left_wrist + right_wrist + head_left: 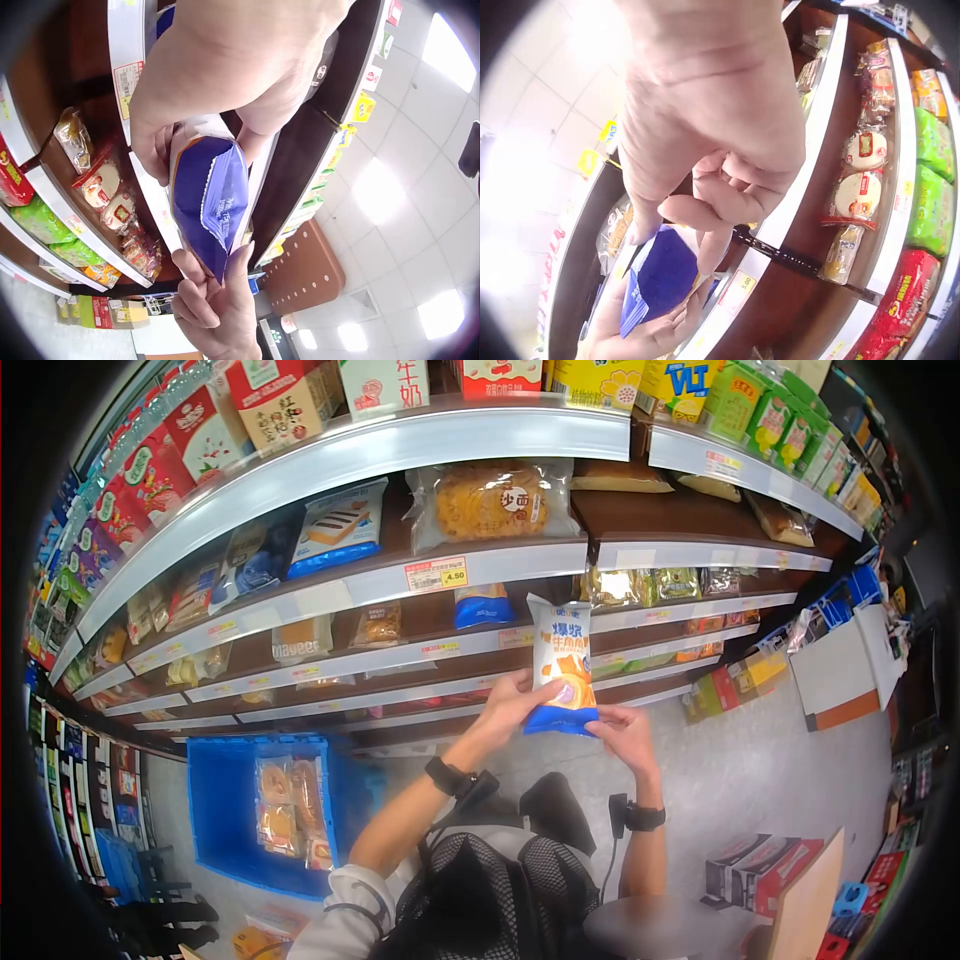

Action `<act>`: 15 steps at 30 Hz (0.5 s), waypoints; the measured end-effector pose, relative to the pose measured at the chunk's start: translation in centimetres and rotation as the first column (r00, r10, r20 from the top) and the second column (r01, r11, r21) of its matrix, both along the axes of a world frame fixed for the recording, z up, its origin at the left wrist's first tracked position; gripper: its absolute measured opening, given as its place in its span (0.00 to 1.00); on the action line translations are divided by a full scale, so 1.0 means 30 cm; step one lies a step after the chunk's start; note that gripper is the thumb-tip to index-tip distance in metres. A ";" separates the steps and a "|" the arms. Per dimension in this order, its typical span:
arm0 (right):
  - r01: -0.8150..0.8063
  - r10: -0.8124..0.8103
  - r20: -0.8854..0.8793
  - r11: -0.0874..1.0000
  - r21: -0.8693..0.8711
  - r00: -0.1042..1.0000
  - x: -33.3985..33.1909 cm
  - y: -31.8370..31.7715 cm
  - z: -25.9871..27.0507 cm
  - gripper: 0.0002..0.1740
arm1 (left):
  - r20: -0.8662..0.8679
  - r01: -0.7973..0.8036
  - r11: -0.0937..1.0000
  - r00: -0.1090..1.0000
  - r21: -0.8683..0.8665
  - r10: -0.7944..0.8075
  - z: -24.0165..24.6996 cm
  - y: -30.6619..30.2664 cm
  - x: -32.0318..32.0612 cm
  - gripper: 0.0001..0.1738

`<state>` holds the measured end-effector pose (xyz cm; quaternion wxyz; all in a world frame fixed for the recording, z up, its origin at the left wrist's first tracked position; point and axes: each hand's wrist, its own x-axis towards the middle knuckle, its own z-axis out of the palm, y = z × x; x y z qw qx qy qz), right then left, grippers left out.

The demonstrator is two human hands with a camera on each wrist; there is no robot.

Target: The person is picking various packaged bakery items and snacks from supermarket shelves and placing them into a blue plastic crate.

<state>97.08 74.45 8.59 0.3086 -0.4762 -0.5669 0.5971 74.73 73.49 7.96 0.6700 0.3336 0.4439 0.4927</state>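
Observation:
A white packaged bread bag [562,650] with a blue bottom end and orange pictures is held upright before the shelves. My left hand [508,708] grips its left side, thumb across the front. At the lower right corner, my right hand [628,736] pinches the bag between thumb and fingers. The left wrist view shows the blue crimped end [221,199] facing the camera, with the right hand's fingertips [238,262] on its corner. From the right wrist, the blue end [660,274] appears between both hands.
Shelves in front carry bagged breads, such as a large round loaf [492,500] and a blue-white pack [338,528]; drink cartons [385,385] stand above. A blue crate [212,800] with several packaged breads sits on the floor at left. Boxes [765,870] stand at lower right.

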 end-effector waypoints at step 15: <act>0.024 -0.041 -0.137 0.992 -0.125 0.990 -0.063 -0.580 -0.186 0.20 | -0.095 0.113 0.993 0.989 0.013 -0.112 -0.122 -0.674 0.015 0.33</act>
